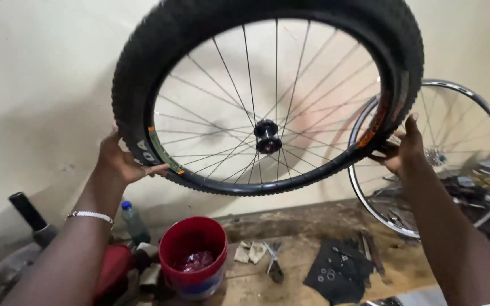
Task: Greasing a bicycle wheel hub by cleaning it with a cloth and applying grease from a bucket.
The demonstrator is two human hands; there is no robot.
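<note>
Both hands, left hand (121,163) and right hand (402,152), clasped on opposite sides of knobby-tyred bicycle wheel (267,96), raised clear over cluttered workbench (307,238) for viewing, red bucket (193,255) near below, bare rim (455,153) far right.

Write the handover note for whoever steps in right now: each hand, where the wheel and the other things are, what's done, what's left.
Left hand: grip on the lower left of the tyre, thumb on the rim.
Right hand: grip on the tyre's right edge.
The wheel is held up in the air in front of the wall, tyre seated all round as far as can be seen.
A bare second wheel leans on the wall to the right.
On the bench below: red bucket, plastic bottle, pliers, black cloth with washers.
Done: tyre is on the rim.
Left: set the wheel down safely; the bench is cluttered.
</note>
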